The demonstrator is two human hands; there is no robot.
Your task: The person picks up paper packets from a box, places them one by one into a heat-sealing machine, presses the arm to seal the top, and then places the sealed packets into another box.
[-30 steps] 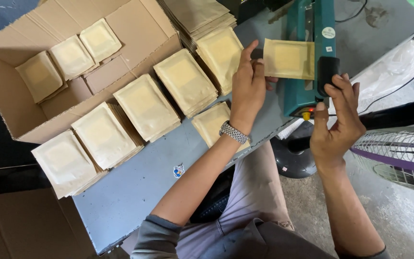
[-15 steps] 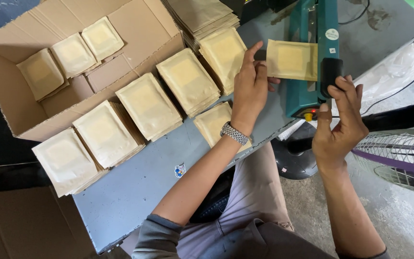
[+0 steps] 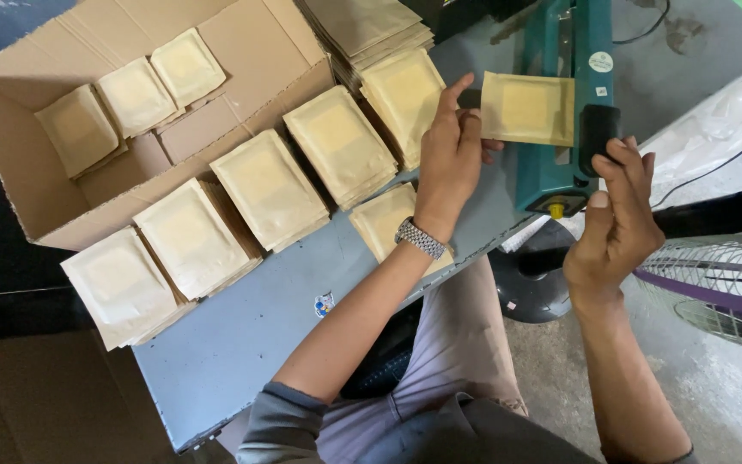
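Just right of left hand (image 3: 447,150): pouch (image 3: 526,106)

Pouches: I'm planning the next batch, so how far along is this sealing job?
Early. Three pouches lie in the cardboard box. The left hand feeds one pouch into the green heat sealer, right hand at its black handle. Several stacks wait on the table.

Grey table (image 3: 242,344) carries pouch stacks (image 3: 268,189), cardboard box (image 3: 19,180), teal sealer (image 3: 551,172).
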